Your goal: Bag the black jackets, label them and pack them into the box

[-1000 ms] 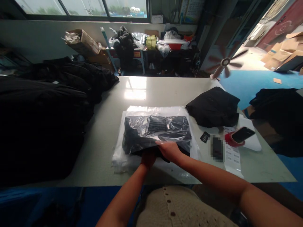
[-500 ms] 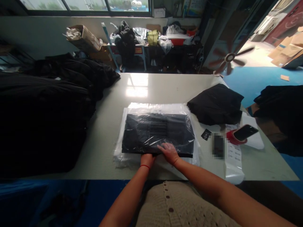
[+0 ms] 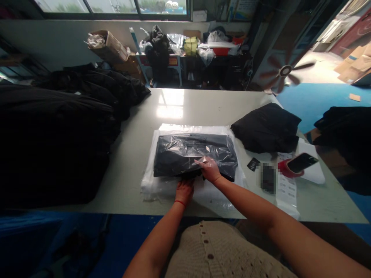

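A folded black garment (image 3: 171, 164) lies inside a clear plastic bag (image 3: 220, 143), with its near edge towards me. Dark print shows on the bag's upper face. My right hand (image 3: 210, 169) is closed on the bag's film near the middle of that edge, lifting it a little. My left hand (image 3: 184, 191), with a red string round the wrist, rests palm down at the near edge. Its fingers look stretched out flat, their tips hidden under the packet. Beneath everything is a stack of clear plastic bags (image 3: 149, 177).
A large heap of black garments (image 3: 58, 143) covers the table's left side. To the right are a black cloth bundle (image 3: 266, 127), a small black card (image 3: 253, 164), a blurred-out dark object (image 3: 268, 178), a phone (image 3: 303, 163) on a red holder, and a label strip (image 3: 286, 193). A fan (image 3: 285, 71) stands beyond.
My right hand has moved slightly forward and now pinches the film, which is bunched up. My left hand has drawn partly out from under the packet's edge. The packet has shifted slightly away from me.
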Demonstrator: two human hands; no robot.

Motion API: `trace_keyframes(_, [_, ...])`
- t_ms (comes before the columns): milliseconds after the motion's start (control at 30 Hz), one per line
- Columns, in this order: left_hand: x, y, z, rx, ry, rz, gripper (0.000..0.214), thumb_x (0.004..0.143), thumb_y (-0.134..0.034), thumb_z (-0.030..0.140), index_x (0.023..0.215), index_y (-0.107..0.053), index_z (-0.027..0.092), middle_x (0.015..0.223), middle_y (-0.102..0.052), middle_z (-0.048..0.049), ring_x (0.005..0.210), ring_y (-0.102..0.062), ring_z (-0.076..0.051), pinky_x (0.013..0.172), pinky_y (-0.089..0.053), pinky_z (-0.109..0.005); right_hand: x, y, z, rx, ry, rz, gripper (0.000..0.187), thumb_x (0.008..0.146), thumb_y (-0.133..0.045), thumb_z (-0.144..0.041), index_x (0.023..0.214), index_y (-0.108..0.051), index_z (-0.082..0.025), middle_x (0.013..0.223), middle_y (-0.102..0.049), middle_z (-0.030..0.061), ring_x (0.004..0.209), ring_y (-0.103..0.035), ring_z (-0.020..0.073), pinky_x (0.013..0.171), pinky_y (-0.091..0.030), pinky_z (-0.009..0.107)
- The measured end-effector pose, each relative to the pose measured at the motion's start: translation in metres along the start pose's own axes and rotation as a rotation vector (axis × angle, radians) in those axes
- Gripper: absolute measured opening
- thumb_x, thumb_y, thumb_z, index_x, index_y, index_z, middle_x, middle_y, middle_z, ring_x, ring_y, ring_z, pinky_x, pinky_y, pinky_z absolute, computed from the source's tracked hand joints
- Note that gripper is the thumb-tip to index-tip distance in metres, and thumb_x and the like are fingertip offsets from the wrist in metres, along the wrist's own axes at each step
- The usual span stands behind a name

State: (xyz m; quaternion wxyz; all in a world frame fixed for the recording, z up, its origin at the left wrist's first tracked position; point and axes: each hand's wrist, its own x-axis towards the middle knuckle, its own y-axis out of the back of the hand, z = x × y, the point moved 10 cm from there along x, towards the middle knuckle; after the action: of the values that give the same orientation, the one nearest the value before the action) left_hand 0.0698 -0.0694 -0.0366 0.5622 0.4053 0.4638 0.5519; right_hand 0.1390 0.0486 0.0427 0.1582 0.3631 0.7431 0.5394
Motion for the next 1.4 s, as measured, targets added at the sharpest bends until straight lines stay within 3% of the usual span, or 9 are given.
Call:
trace_keyframes(167, [0.004, 0.002, -0.001, 0.007, 0.013, -0.026, 0.024, 0.091, -0.049, 0.023, 0.092, -0.073, 0.022, 0.094, -0.071, -0.0097, 0.090, -0.061, -0.024, 0.083, -0.042, -0.037, -0.019, -0.019, -0.005, -0.117, 0.136, 0.058, 0.047, 0.086, -0.056, -0.015, 0.127, -0.062, -0.038, 0.108, -0.063, 0.0055, 0.095, -0.053, 0.0202, 0.086, -0.041, 0.032])
trace_keyframes(400, [-0.017, 0.005, 0.013, -0.042, -0.061, 0.042, 0.030, 0.095, -0.043, 0.024, 0.079, -0.068, 0.020, 0.078, -0.070, -0.0066, 0.076, -0.061, -0.019, 0.068, -0.037, -0.033, -0.038, -0.080, -0.011, -0.147, 0.287, -0.220, 0.043, 0.092, -0.045, -0.015, 0.126, -0.062, -0.037, 0.108, -0.064, 0.0058, 0.087, -0.055, 0.0182, 0.073, -0.042, 0.029])
trace_keyframes(667, [-0.022, -0.002, 0.019, -0.079, -0.140, -0.025, 0.025, 0.091, -0.048, 0.021, 0.075, -0.067, 0.018, 0.073, -0.068, -0.0063, 0.073, -0.060, -0.017, 0.073, -0.037, -0.034, 0.021, -0.070, -0.004, -0.200, 0.103, -0.304, 0.034, 0.096, -0.044, -0.024, 0.122, -0.064, -0.031, 0.114, -0.061, 0.0086, 0.097, -0.054, 0.0206, 0.074, -0.041, 0.029])
trace_keyframes(800, [-0.025, -0.004, 0.020, -0.095, -0.136, -0.095, 0.022, 0.089, -0.051, 0.022, 0.076, -0.069, 0.018, 0.074, -0.068, -0.0073, 0.075, -0.061, -0.019, 0.075, -0.039, -0.035, 0.026, -0.069, 0.000, -0.216, 0.087, -0.303, 0.035, 0.097, -0.043, -0.025, 0.123, -0.064, -0.033, 0.113, -0.061, 0.0076, 0.097, -0.053, 0.0211, 0.075, -0.038, 0.030])
trace_keyframes(967, [0.003, 0.053, 0.019, -0.121, -0.116, 0.129, 0.027, 0.088, -0.051, 0.029, 0.110, -0.067, 0.027, 0.106, -0.068, -0.0067, 0.104, -0.059, -0.022, 0.094, -0.040, -0.039, 0.002, -0.075, 0.005, -0.221, 0.054, -0.264, 0.035, 0.098, -0.043, -0.025, 0.127, -0.061, -0.035, 0.109, -0.061, 0.0075, 0.095, -0.051, 0.0206, 0.079, -0.034, 0.032])
trace_keyframes(1067, [0.033, 0.081, 0.004, -0.022, -0.060, 0.251, 0.053, 0.082, -0.057, 0.030, 0.135, -0.052, 0.023, 0.141, -0.051, -0.0107, 0.134, -0.040, -0.027, 0.112, -0.028, -0.044, -0.012, -0.076, 0.005, -0.225, 0.027, -0.206, 0.036, 0.097, -0.046, -0.025, 0.128, -0.059, -0.037, 0.111, -0.060, 0.0073, 0.096, -0.049, 0.0207, 0.082, -0.033, 0.033])
trace_keyframes(1167, [0.059, 0.070, -0.005, 0.046, -0.144, 0.146, 0.065, 0.077, -0.063, 0.028, 0.139, -0.047, 0.021, 0.150, -0.041, -0.0098, 0.142, -0.029, -0.026, 0.117, -0.021, -0.044, -0.025, -0.078, 0.005, -0.223, 0.003, -0.165, 0.042, 0.094, -0.048, -0.020, 0.131, -0.057, -0.036, 0.111, -0.061, 0.0072, 0.096, -0.049, 0.0201, 0.085, -0.033, 0.033])
trace_keyframes(1267, [0.063, 0.047, -0.016, 0.040, -0.227, 0.056, 0.048, 0.082, -0.059, 0.027, 0.130, -0.057, 0.025, 0.140, -0.055, -0.0058, 0.136, -0.041, -0.023, 0.115, -0.027, -0.042, -0.035, -0.078, 0.006, -0.204, -0.024, -0.129, 0.049, 0.091, -0.049, -0.015, 0.136, -0.053, -0.035, 0.112, -0.061, 0.0073, 0.098, -0.050, 0.0205, 0.090, -0.033, 0.034])
trace_keyframes(1400, [0.050, 0.043, -0.025, -0.063, -0.269, 0.113, 0.023, 0.090, -0.052, 0.025, 0.103, -0.071, 0.025, 0.118, -0.070, -0.0053, 0.121, -0.056, -0.020, 0.105, -0.040, -0.040, -0.043, -0.081, 0.009, -0.141, -0.044, -0.122, 0.050, 0.088, -0.052, -0.017, 0.134, -0.055, -0.035, 0.116, -0.062, 0.0069, 0.107, -0.050, 0.0228, 0.096, -0.032, 0.036])
